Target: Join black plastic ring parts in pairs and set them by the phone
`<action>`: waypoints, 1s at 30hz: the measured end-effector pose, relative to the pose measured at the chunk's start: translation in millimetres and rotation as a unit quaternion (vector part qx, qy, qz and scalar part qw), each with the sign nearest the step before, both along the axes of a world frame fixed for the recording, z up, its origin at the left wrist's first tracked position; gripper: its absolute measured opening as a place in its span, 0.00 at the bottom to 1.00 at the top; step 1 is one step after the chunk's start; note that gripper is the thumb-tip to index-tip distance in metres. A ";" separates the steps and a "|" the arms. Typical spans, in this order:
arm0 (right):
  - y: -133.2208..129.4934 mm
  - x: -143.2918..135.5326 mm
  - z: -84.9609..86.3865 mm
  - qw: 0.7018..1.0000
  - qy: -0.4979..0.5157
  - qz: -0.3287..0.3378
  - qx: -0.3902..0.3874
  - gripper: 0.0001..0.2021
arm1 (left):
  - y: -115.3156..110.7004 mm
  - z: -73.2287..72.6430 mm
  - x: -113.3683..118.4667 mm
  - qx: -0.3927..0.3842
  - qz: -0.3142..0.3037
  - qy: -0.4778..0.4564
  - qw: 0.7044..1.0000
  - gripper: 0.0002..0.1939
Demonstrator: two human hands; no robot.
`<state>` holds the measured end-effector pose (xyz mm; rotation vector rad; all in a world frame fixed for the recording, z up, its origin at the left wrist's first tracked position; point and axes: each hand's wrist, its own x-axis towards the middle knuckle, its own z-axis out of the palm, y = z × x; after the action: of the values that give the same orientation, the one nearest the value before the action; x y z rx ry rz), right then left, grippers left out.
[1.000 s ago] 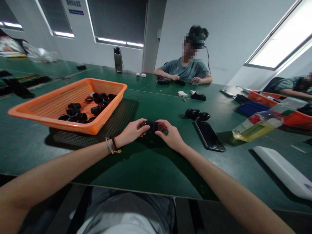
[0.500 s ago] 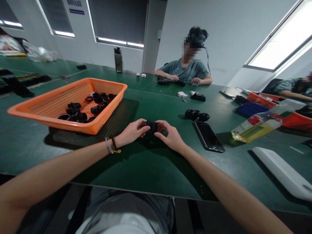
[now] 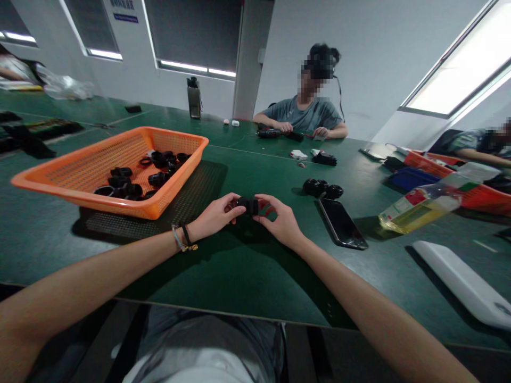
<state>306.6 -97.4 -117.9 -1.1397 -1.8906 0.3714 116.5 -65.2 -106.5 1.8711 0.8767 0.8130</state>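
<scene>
Between my two hands, just above the green table, is a small black cylindrical part. The fingers and thumb of my left hand are closed on its left end. My right hand pinches the right end between thumb and fingertips, with a gap under the curled fingers. Fingers cover both ends of the part. Off to the left, an orange perforated basket holds several similar black parts. More black parts sit in a row to the right, beyond my right hand.
Right of my hands lie a black phone, a bottle of yellow liquid tilted in view and a white oblong case. Across the table a person sits near a dark tool. A dark water bottle stands farther back.
Both hands keep their hold on the black part, with only a very slight shift of the fingers. At the far left edge, a person's arm has moved.
</scene>
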 end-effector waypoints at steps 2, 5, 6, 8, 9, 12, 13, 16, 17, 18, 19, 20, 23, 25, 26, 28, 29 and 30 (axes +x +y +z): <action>0.3 -0.4 -0.5 1.000 0.005 0.000 0.000 0.18 | 0.3 -0.5 -0.2 0.004 0.001 0.009 1.000 0.14; 0.6 -0.5 -0.3 1.000 0.005 0.003 -0.001 0.17 | 0.6 -0.9 -0.2 0.005 -0.001 0.013 1.000 0.15; 0.6 -0.5 -0.2 1.000 0.004 0.004 -0.001 0.17 | 0.5 -0.9 -0.1 0.005 -0.001 0.012 1.000 0.15; 0.5 -0.4 -0.1 1.000 0.003 0.005 -0.003 0.17 | 0.4 -0.7 -0.1 0.006 -0.001 0.010 1.000 0.15; 0.4 -0.3 -0.1 1.000 0.003 0.005 -0.004 0.17 | 0.4 -0.5 -0.1 0.006 -0.002 0.010 1.000 0.15; 0.1 -0.3 0.1 1.000 0.003 0.004 -0.010 0.16 | 0.4 -0.2 -0.2 0.005 -0.004 0.009 1.000 0.14; 0.0 -0.3 0.1 1.000 0.002 0.004 -0.012 0.16 | 0.5 -0.2 -0.3 0.005 -0.005 0.009 1.000 0.14; -0.1 -0.4 0.5 1.000 -0.002 0.004 -0.014 0.16 | 0.9 -0.6 -0.6 0.005 -0.007 0.010 1.000 0.15; -0.1 -0.4 0.7 1.000 -0.003 0.004 -0.014 0.16 | 1.1 -0.8 -0.7 0.006 -0.008 0.010 1.000 0.15; -0.2 -0.4 0.8 1.000 -0.004 0.004 -0.014 0.16 | 1.2 -0.9 -0.8 0.006 -0.009 0.010 1.000 0.15; -0.2 -0.5 0.9 1.000 -0.004 0.004 -0.015 0.16 | 1.3 -1.1 -0.9 0.007 -0.009 0.011 1.000 0.15; -0.3 -0.6 1.0 1.000 -0.003 0.004 -0.016 0.16 | 1.4 -1.2 -1.0 0.007 -0.011 0.011 1.000 0.16; -0.6 -1.0 1.4 1.000 -0.001 0.004 -0.020 0.15 | 1.3 -1.2 -1.1 0.007 -0.013 0.011 1.000 0.16; -0.7 -1.3 1.8 1.000 -0.001 0.003 -0.022 0.15 | 1.0 -1.0 -0.9 0.006 -0.013 0.011 1.000 0.16; -0.6 -1.4 1.9 1.000 -0.001 0.003 -0.024 0.15 | 0.9 -1.0 -0.8 0.006 -0.012 0.011 1.000 0.16; -0.5 -1.6 2.0 1.000 0.000 0.005 -0.029 0.14 | 0.9 -1.2 -0.6 0.007 -0.011 0.011 1.000 0.16; -0.4 -1.7 2.0 0.999 0.002 0.005 -0.032 0.14 | 0.9 -1.4 -0.5 0.008 -0.010 0.010 1.000 0.16; -0.3 -1.8 1.9 0.999 0.003 0.005 -0.034 0.14 | 1.0 -1.7 -0.5 0.009 -0.010 0.009 1.000 0.16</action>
<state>304.9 -97.7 -115.9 -1.1737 -1.8922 0.4476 116.1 -64.2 -108.3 1.9018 0.8640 0.7959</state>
